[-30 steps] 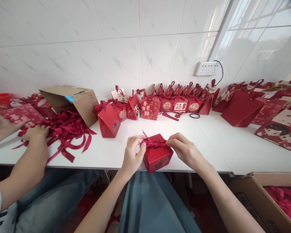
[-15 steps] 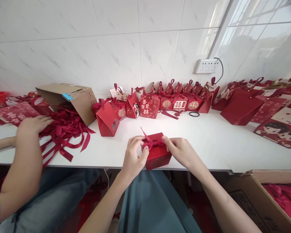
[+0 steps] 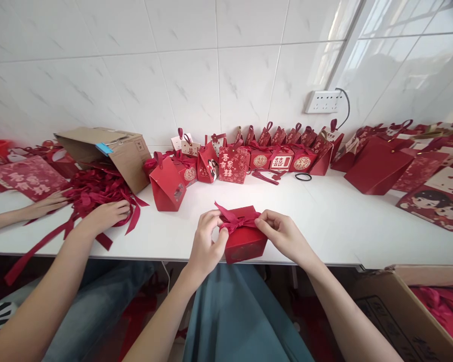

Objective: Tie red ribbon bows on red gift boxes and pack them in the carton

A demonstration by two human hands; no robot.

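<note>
A small red gift box (image 3: pixel 246 246) sits at the front edge of the white table, with a dark red ribbon (image 3: pixel 237 221) tied in a bow across its top. My left hand (image 3: pixel 207 241) pinches the bow's left side between thumb and fingers. On the other side, my right hand (image 3: pixel 281 231) pinches the right loop of the bow, thumb and forefinger together. One ribbon tail points up and to the left from the knot.
A co-worker's hands (image 3: pixel 105 216) are in a heap of red ribbons (image 3: pixel 94 193) spilling from a tipped cardboard box (image 3: pixel 130 161). Finished red boxes (image 3: pixel 232 165) line the wall, with a black ring (image 3: pixel 303 177) before them. An open carton (image 3: pixel 385 301) stands at lower right.
My right hand has moved from the box's top edge onto the bow's right loop, and the bow is spread wider. The co-worker's hand has moved right over the ribbons, where a long strand now trails left.
</note>
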